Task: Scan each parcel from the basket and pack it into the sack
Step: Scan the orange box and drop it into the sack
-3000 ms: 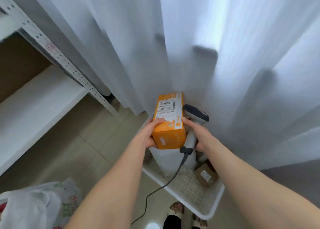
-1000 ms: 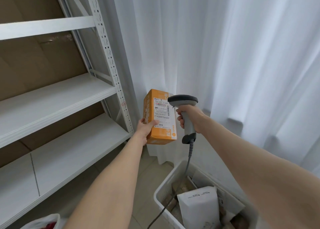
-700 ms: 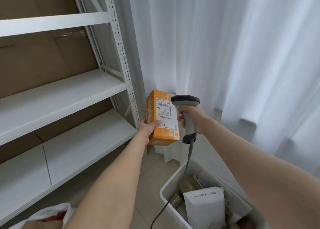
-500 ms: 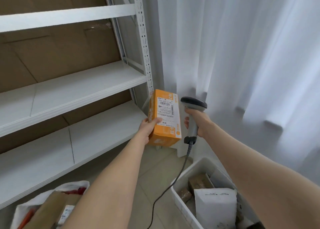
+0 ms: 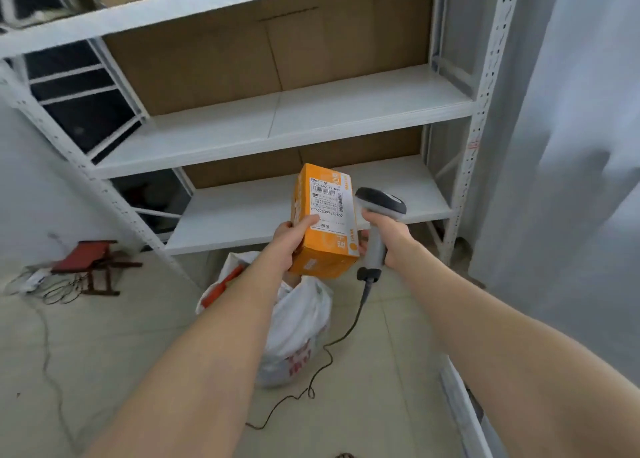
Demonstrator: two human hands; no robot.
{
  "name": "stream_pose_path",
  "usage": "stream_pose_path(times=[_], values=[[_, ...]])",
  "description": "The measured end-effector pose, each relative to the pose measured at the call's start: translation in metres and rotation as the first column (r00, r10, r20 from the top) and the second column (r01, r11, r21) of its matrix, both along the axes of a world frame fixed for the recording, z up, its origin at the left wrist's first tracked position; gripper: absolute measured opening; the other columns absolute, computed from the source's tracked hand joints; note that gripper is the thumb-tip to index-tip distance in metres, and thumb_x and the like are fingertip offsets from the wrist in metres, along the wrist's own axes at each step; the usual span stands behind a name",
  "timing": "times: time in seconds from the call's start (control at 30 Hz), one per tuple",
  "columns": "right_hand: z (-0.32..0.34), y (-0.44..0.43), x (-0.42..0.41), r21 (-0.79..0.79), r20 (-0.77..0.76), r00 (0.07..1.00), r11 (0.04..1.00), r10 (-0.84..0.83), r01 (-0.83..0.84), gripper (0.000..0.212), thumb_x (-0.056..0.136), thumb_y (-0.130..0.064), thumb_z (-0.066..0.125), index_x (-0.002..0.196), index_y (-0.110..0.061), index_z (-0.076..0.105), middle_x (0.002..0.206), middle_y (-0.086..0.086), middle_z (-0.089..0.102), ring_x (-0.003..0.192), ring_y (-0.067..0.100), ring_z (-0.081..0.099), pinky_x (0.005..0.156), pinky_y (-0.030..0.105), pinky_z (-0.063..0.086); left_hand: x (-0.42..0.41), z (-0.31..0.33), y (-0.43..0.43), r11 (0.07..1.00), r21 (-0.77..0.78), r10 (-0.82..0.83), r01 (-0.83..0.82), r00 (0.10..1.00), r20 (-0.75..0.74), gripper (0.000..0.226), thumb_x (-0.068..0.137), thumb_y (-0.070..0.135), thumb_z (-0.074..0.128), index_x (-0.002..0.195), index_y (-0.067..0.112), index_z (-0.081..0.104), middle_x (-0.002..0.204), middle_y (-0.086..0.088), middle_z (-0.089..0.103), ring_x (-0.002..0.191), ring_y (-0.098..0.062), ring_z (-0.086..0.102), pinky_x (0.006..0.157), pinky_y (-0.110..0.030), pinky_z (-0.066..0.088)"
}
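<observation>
Left hand [image 5: 291, 239] grip curled round orange cardboard parcel [image 5: 327, 215], right hand [image 5: 389, 238] grip round grey handheld scanner [image 5: 381, 199]; parcel not yet in white plastic sack [image 5: 301, 322].

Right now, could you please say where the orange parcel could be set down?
Both white metal shelf boards are bare. Floor just left of the white plastic sack is free; right of it the black scanner cable trails.

Tiled floor [image 5: 114, 360] bears sack [image 5: 298, 333], red stool [image 5: 90, 257], cables [image 5: 58, 293].
</observation>
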State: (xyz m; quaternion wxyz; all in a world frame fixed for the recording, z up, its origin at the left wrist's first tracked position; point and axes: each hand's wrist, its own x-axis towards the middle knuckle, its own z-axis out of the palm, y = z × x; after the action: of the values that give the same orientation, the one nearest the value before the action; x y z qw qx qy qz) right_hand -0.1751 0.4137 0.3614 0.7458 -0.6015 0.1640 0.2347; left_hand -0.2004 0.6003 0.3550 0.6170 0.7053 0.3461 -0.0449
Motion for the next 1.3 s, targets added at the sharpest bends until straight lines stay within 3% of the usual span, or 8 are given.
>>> stream_pose_path(times=[0.2, 0.43, 0.57, 0.73, 0.87, 1.0, 1.17, 1.3], values=[[-0.01, 0.093, -0.02, 0.015, -0.025, 0.989, 0.99, 0.144, -0.144, 0.034, 0.083, -0.031, 0.075, 0.107, -0.014, 0.058, 0.095, 0.011, 0.071, 0.082, 0.028, 0.07, 0.072, 0.04, 0.059, -0.048, -0.007, 0.083, 0.989, -0.006, 0.146, -0.146, 0.989, 0.001, 0.074, 0.077, 0.052, 0.071, 0.137, 0.019, 0.042, 0.122, -0.009, 0.061, 0.104, -0.03, 0.061, 0.091, -0.049, 0.05], [-0.028, 0.205, -0.021, 0.001, -0.043, 0.983, 0.983, 0.181, -0.181, 0.047, 0.082, -0.03, 0.076, 0.119, -0.011, 0.055, 0.111, 0.015, 0.068, 0.1, 0.032, 0.067, 0.085, 0.048, 0.057, -0.062, -0.027, 0.189, 0.979, -0.064, 0.192, -0.192, 0.981, -0.007, 0.068, 0.078, 0.043, 0.073, 0.134, 0.016, 0.045, 0.105, -0.006, 0.065, 0.084, -0.022, 0.063, 0.06, -0.033, 0.05], [-0.051, 0.271, -0.012, 0.001, -0.065, 0.991, 0.993, 0.116, -0.116, 0.044, 0.08, -0.026, 0.078, 0.115, -0.009, 0.056, 0.107, 0.016, 0.067, 0.096, 0.032, 0.068, 0.082, 0.048, 0.058, -0.044, -0.054, 0.259, 0.99, -0.057, 0.126, -0.128, 0.991, -0.048, 0.069, 0.078, 0.041, 0.073, 0.136, 0.015, 0.045, 0.115, -0.009, 0.065, 0.096, -0.027, 0.063, 0.083, -0.044, 0.053], [-0.089, 0.324, -0.001, -0.054, -0.139, 0.989, 0.997, 0.047, -0.055, 0.063, 0.073, -0.033, 0.083, 0.122, -0.005, 0.056, 0.116, 0.019, 0.064, 0.103, 0.034, 0.065, 0.092, 0.051, 0.054, -0.018, -0.094, 0.319, 0.994, 0.007, 0.112, -0.112, 0.986, -0.122, 0.081, 0.073, 0.039, 0.079, 0.139, 0.013, 0.039, 0.126, -0.011, 0.058, 0.107, -0.031, 0.06, 0.086, -0.044, 0.051], [-0.128, 0.336, 0.008, -0.059, -0.176, 0.983, 0.997, -0.058, 0.048, 0.036, 0.076, -0.021, 0.082, 0.101, -0.002, 0.064, 0.099, 0.026, 0.066, 0.079, 0.032, 0.063, 0.08, 0.047, 0.058, 0.001, -0.138, 0.338, 0.994, 0.037, 0.105, -0.1, 0.977, -0.185, 0.078, 0.069, 0.038, 0.082, 0.134, 0.016, 0.046, 0.126, -0.009, 0.06, 0.112, -0.031, 0.059, 0.097, -0.047, 0.048], [-0.167, 0.351, 0.023, -0.036, -0.26, 0.96, 0.995, -0.102, 0.096, 0.03, 0.081, -0.025, 0.078, 0.093, -0.007, 0.057, 0.073, 0.011, 0.058, 0.059, 0.022, 0.057, 0.054, 0.03, 0.054, 0.017, -0.178, 0.351, 0.993, 0.112, 0.061, -0.029, 0.953, -0.296, 0.092, 0.058, 0.05, 0.082, 0.136, 0.02, 0.044, 0.128, -0.009, 0.058, 0.115, -0.033, 0.056, 0.098, -0.049, 0.046], [-0.22, 0.383, 0.03, -0.103, -0.286, 0.95, 0.989, -0.129, 0.104, 0.056, 0.077, -0.027, 0.081, 0.121, -0.005, 0.056, 0.112, 0.015, 0.064, 0.103, 0.033, 0.064, 0.092, 0.049, 0.053, 0.035, -0.222, 0.366, 0.929, 0.279, -0.105, 0.241, 0.898, -0.427, 0.113, 0.046, 0.064, 0.076, 0.143, 0.028, 0.03, 0.141, -0.009, 0.044, 0.127, -0.034, 0.045, 0.103, -0.051, 0.041], [-0.26, 0.408, 0.034, -0.124, -0.305, 0.936, 0.981, -0.178, 0.146, 0.059, 0.078, -0.03, 0.079, 0.126, -0.003, 0.057, 0.121, 0.017, 0.063, 0.109, 0.035, 0.063, 0.095, 0.05, 0.052, 0.057, -0.251, 0.375, 0.794, 0.443, -0.218, 0.415, 0.876, -0.43, 0.112, 0.054, 0.064, 0.075, 0.146, 0.037, 0.017, 0.145, -0.011, 0.034, 0.133, -0.037, 0.035, 0.105, -0.055, 0.036]])
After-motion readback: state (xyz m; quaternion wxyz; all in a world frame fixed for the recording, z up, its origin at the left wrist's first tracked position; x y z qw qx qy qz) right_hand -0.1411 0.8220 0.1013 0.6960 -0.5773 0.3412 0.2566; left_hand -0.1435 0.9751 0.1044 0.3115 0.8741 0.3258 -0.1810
